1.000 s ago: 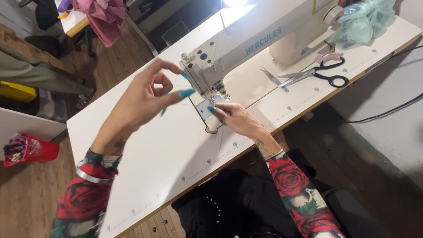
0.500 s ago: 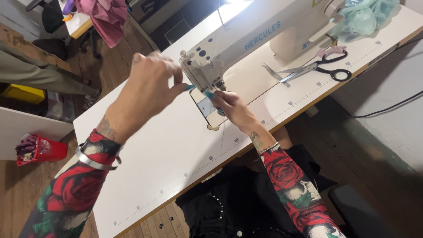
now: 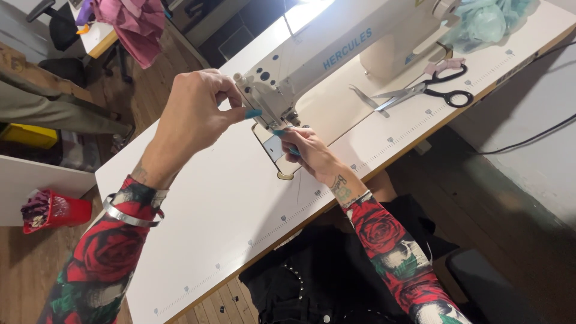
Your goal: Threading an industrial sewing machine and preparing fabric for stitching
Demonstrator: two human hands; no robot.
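Sewing machine (image 3: 336,54) stands on the counter (image 3: 198,198), its needle end between both hands. Left hand (image 3: 195,114) pinches closed at the head; right hand (image 3: 309,150) pinches closed below, nearer the needle.

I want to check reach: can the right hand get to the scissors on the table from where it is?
Probably yes: the right hand is at the needle, and the table between it and the scissors looks bare.

Head view, steeply down, close
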